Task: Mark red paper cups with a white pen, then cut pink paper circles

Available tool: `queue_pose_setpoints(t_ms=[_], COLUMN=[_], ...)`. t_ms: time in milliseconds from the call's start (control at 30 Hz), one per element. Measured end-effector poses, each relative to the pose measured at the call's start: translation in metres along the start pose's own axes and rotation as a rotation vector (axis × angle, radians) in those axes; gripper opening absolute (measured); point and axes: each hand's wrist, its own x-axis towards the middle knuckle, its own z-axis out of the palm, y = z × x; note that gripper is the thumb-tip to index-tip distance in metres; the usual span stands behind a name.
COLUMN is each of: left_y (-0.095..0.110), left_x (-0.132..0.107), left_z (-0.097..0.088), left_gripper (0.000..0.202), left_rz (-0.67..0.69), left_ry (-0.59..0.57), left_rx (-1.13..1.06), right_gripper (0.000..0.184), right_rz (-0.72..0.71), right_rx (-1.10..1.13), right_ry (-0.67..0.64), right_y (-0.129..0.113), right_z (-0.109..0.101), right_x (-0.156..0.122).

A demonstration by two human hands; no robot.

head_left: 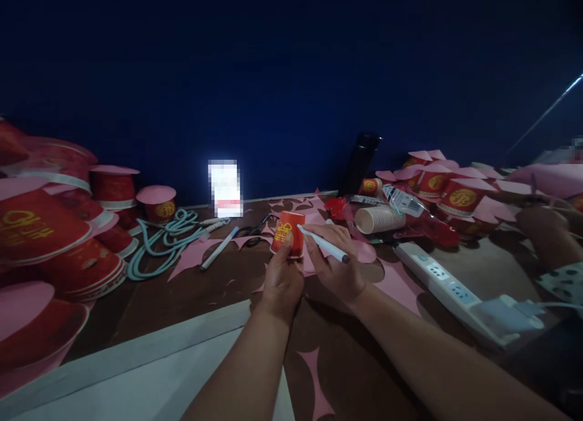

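Observation:
My left hand (283, 279) is wrapped round the lower part of a red paper cup (291, 226) with yellow lettering, held above the brown table. Between the fingers of my right hand (337, 264) is a white marker pen (328, 247). Its tip points up and left, at the cup's right side; I cannot tell whether it touches. Under and behind both hands lie scraps of pink paper (319, 217). A second marker (220, 249) rests on the table to the left, near dark-handled scissors (255, 231).
Red cups with pink paper tops crowd the left (113, 187) and right (462, 196). A light blue cable (150, 251), a lit phone (225, 187), stacked paper cups (378, 220), a black bottle (362, 160) and a power strip (449, 287) surround the hands. Another person's hand (544, 229) is at the right.

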Motion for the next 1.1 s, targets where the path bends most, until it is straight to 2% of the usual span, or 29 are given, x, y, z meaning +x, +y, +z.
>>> queue_pose_setpoints(t_ms=[333, 533, 1100], left_y=[-0.0005, -0.0004, -0.0002], left_x=[-0.0009, -0.0015, -0.0015], left_z=[0.0035, 0.0035, 0.0039], left_gripper=[0.016, 0.018, 0.022], left_rz=[0.013, 0.009, -0.001], left_ry=[0.065, 0.008, 0.017], left_rx=[-0.041, -0.009, 0.024], right_gripper=[0.022, 0.022, 0.022], right_rz=[-0.030, -0.030, -0.039], right_rx=[-0.003, -0.012, -0.047], right_ry=[0.013, 0.005, -0.002], right_y=[-0.0014, -0.0003, -0.0003], right_z=[0.0006, 0.0003, 0.0012], right_x=[0.0010, 0.0017, 0.0023])
